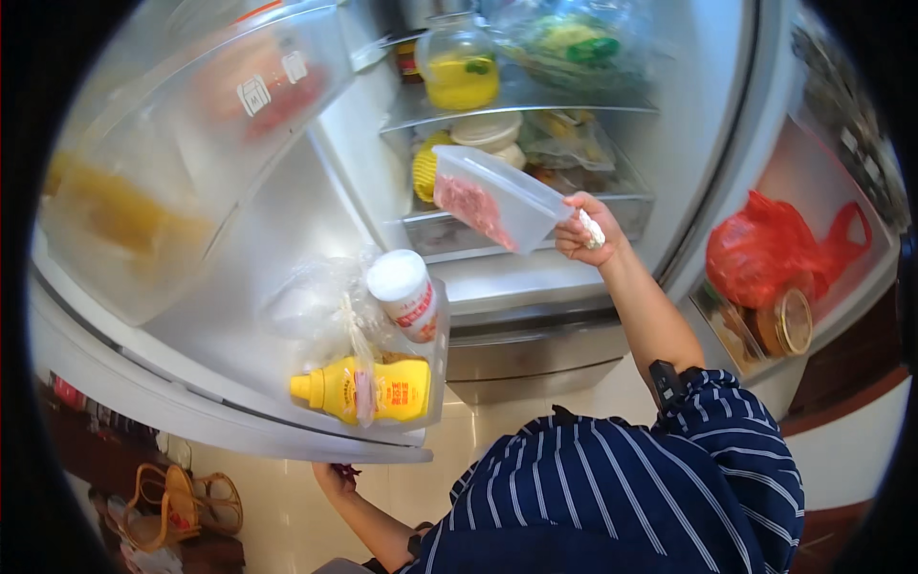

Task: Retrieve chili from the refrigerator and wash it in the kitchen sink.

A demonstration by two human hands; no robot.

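Note:
My right hand grips the edge of a translucent plastic container, which is tilted in front of the refrigerator's shelves. Pink minced meat shows through its wall. Tucked into the same hand is a small crumpled white item, its kind unclear. Below the open left refrigerator door, my left hand is partly hidden by the door's edge. A small dark purple-red item shows at its fingers.
A lower door bin holds a yellow squeeze bottle, a white-capped canister and knotted plastic bags. A pitcher of yellow liquid stands on a shelf. The right door holds a red plastic bag. Rattan chairs stand lower left.

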